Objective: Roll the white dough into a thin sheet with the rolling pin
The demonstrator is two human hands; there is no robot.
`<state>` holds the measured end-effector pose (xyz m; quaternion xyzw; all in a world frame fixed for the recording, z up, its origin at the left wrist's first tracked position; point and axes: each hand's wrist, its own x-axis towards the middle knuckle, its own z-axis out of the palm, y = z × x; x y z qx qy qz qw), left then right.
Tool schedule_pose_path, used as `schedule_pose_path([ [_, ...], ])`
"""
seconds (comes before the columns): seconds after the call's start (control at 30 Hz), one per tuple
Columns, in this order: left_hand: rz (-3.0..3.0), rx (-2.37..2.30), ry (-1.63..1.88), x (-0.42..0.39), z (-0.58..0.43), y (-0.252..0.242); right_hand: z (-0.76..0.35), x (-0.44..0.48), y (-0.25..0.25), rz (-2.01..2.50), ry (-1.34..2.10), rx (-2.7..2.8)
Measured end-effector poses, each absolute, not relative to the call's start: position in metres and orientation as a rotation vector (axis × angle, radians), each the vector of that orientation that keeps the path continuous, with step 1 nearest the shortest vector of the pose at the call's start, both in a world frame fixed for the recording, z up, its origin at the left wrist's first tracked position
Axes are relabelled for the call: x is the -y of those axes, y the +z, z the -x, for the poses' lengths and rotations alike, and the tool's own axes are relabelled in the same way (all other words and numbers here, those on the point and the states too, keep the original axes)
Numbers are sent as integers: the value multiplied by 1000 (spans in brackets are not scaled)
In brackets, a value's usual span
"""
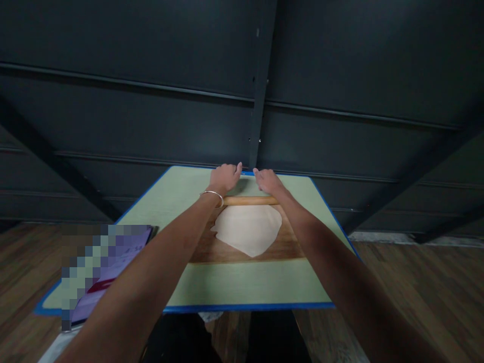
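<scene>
A wooden rolling pin (pixel 250 200) lies crosswise at the far edge of a flat, pale sheet of dough (pixel 249 227). The dough rests on a brown wooden board (pixel 204 252). My left hand (pixel 226 177), with a thin bangle at its wrist, is beyond the pin near the table's far edge, fingers curled down and thumb pointing inward. Close to its right, my right hand (pixel 267 180) is curled in a similar way. Whatever is under the fingers of either hand is hidden. My wrists cover both ends of the pin.
The light green table (pixel 242 285) has a blue edge. A tablet-like device (pixel 121 259) with a purple screen, partly pixelated, lies at the left behind my forearm. A dark panelled wall (pixel 189 126) stands right behind the table. Wooden floor (pixel 416 277) shows on both sides.
</scene>
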<state>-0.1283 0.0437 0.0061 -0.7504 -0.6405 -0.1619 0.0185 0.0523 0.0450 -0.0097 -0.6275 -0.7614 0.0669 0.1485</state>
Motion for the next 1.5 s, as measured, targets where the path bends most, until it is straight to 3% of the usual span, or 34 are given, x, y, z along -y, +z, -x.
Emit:
schedule_pose_path([
  [0.6,2323,2021,-528,-51,127,4,-56,-58,-18,1764,291,2139],
  [1.5,2332,2057,-661,-14,135,4,-45,-6,-4,1885,43,2088],
])
